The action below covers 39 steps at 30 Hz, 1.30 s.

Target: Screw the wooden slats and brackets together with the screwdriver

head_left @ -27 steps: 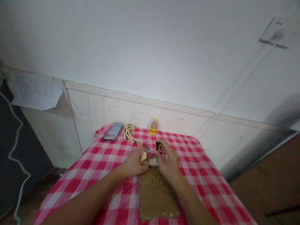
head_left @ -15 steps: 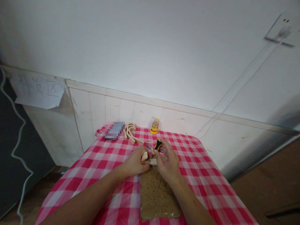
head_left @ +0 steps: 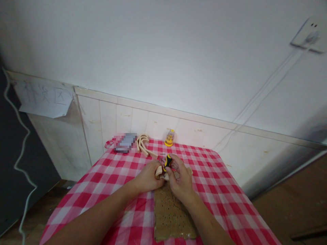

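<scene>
My left hand (head_left: 150, 176) is closed around a pale wooden piece (head_left: 158, 171) whose curved end sticks out past the thumb side. In my right hand (head_left: 182, 178) is a black and yellow screwdriver (head_left: 168, 160), gripped by its handle and tilted, with its lower end down at the wood. The screwdriver's tip is hidden between the hands. Both hands are at the far end of a brown, hole-marked cardboard piece (head_left: 172, 217). Several small screws (head_left: 162, 158) lie just beyond the hands.
Curved wooden strips (head_left: 143, 144) lie at the back of the checked tablecloth (head_left: 122, 194). Left of them is a blurred-out phone-like device (head_left: 126, 143). A yellow-capped clear container (head_left: 169, 137) stands near the wall (head_left: 166, 68).
My right hand and the screwdriver have shifted slightly left and down, and the handle stands a little more upright. My left hand keeps its hold on the wooden piece.
</scene>
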Tool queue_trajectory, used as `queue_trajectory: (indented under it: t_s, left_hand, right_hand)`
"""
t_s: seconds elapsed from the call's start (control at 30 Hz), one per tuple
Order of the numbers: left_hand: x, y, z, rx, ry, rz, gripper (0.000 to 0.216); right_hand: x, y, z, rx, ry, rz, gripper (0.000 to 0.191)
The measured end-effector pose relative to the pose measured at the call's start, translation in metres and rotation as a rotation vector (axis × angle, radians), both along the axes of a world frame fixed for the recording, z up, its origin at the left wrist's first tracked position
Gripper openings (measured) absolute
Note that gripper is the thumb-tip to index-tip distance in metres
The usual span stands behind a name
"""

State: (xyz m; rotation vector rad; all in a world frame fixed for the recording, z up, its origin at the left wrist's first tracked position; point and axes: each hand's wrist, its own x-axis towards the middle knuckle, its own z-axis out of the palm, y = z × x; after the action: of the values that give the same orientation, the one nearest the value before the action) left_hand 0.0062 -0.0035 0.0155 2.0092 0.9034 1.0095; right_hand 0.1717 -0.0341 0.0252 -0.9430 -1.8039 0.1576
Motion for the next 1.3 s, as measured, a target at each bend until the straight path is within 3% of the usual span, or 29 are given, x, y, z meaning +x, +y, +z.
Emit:
queue_trajectory:
  t_s: [0.43, 0.73, 1.3]
  left_hand:
    - [0.0, 0.003, -0.005, -0.004, 0.008, 0.004, 0.019]
    - [0.0, 0.003, -0.002, 0.022, 0.02, -0.033, 0.022]
    - [0.0, 0.002, -0.005, 0.007, 0.006, 0.0, 0.024]
  right_hand:
    - [0.001, 0.003, -0.007, -0.099, 0.056, 0.101, 0.048]
    - [-0.003, -0.003, 0.009, -0.1, -0.03, 0.113, 0.048]
    - [-0.003, -0.002, 0.013, -0.041, 0.005, -0.007, 0.044]
